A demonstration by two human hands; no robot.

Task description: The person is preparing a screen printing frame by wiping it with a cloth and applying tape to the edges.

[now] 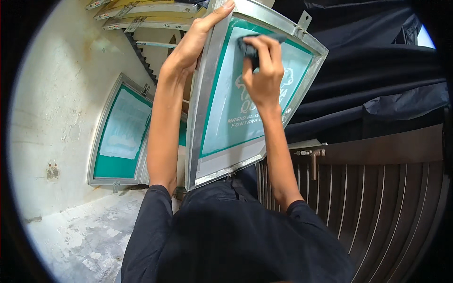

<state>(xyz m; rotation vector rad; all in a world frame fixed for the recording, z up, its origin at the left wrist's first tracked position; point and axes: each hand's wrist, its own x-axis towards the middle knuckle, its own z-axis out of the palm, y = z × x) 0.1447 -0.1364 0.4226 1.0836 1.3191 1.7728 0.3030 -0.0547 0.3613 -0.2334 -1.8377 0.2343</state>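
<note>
A silk screen frame (198,123) with a metal rim stands tilted in front of me. Its mesh has a green border around a pale blue area with a light printed design and lettering. My left hand (191,45) is wrapped round the frame's upper left edge and steadies it. Pinched in the fingers of my right hand (265,75) is a dark cloth (242,47), pressed against the upper part of the mesh. My right hand and forearm cover part of the design.
Another green-meshed screen frame (113,166) leans by the stained pale wall (56,104). More frames (151,22) are stacked on a toothed rack at upper left. Black sheeting (358,61) hangs at right, above a brown slatted door (368,188) with a handle (314,165).
</note>
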